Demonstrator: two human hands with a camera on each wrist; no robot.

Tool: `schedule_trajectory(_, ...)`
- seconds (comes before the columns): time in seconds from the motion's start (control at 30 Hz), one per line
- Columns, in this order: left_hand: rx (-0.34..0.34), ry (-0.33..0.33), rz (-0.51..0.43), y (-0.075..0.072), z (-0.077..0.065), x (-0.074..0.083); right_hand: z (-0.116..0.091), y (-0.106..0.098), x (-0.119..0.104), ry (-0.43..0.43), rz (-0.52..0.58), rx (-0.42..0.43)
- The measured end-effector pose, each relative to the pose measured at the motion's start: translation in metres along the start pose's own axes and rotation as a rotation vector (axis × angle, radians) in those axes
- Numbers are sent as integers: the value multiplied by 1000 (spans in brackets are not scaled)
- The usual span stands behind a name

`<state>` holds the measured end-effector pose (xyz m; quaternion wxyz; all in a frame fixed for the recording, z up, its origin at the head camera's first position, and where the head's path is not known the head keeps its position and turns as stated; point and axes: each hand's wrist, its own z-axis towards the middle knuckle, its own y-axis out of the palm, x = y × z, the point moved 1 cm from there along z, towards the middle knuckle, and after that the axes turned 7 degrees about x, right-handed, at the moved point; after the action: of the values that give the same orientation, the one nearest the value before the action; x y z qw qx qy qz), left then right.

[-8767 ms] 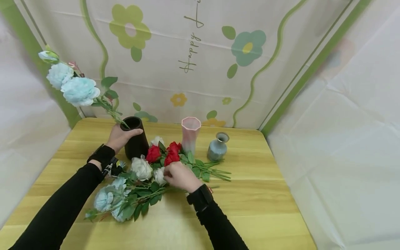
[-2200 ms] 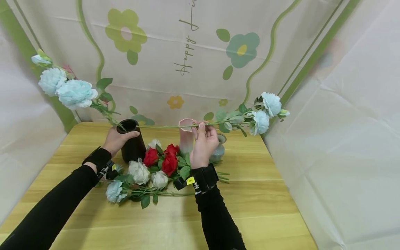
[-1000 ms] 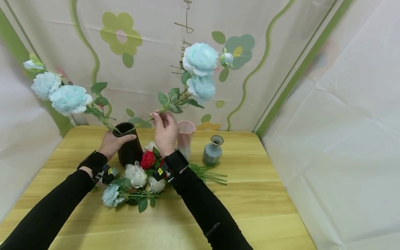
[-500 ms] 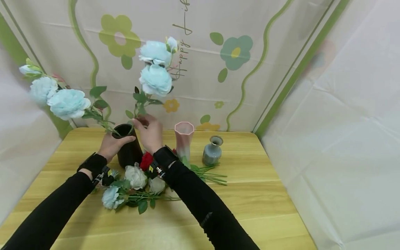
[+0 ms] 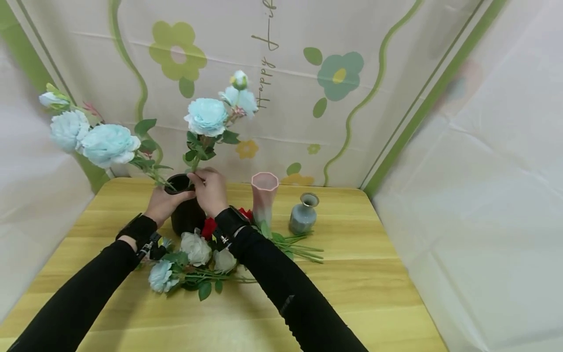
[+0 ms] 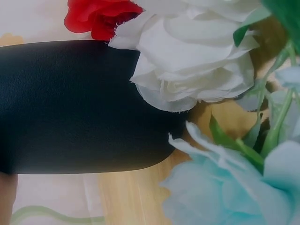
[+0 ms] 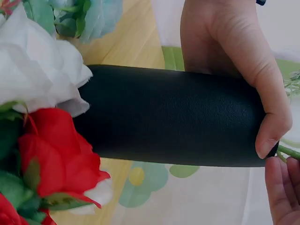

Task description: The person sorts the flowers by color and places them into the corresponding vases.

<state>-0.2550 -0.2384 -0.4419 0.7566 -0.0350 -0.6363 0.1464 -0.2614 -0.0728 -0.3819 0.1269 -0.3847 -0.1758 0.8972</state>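
My left hand point(image 5: 163, 204) grips the upper part of a black vase point(image 5: 188, 215), thumb across its front near the rim. In the right wrist view that thumb lies along the black vase point(image 7: 173, 117) up to its mouth. One stem of light blue peonies point(image 5: 107, 144) leans left out of the vase. Just above the rim my right hand point(image 5: 212, 191) pinches the stem of a second light blue peony spray point(image 5: 206, 117), whose lower end is at the vase mouth. White roses point(image 5: 195, 248), red roses point(image 5: 208, 228) and another blue peony point(image 5: 162, 276) lie in front of the vase.
A pink, faceted vase point(image 5: 265, 195) and a small grey-blue vase point(image 5: 303, 215) stand to the right on the wooden table point(image 5: 352, 274). Cut green stems point(image 5: 303, 249) stretch out before them. A printed cloth point(image 5: 281, 132) hangs behind the table.
My right hand picked a second blue peony spray off the pile and carried it left to the black vase. It swung upright, then its stem sank lower at the mouth. My left hand kept its grip.
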Motion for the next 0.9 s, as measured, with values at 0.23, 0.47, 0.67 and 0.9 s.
schedule_trajectory(0.23, -5, -24, -31, 1, -1, 2, 9, 2, -3, -54, -165, -94)
schedule_trajectory(0.47, 34, 26, -17, 1, 0, 2, 0, 2, 0, -62, -227, -197)
schedule_trajectory(0.67, 52, 47, -25, 2, 8, -10, -23, -4, 9, 51, -70, -132)
schedule_trajectory(0.9, -14, 4, 59, -5, 33, -79, -49, -24, 11, 150, 128, 6)
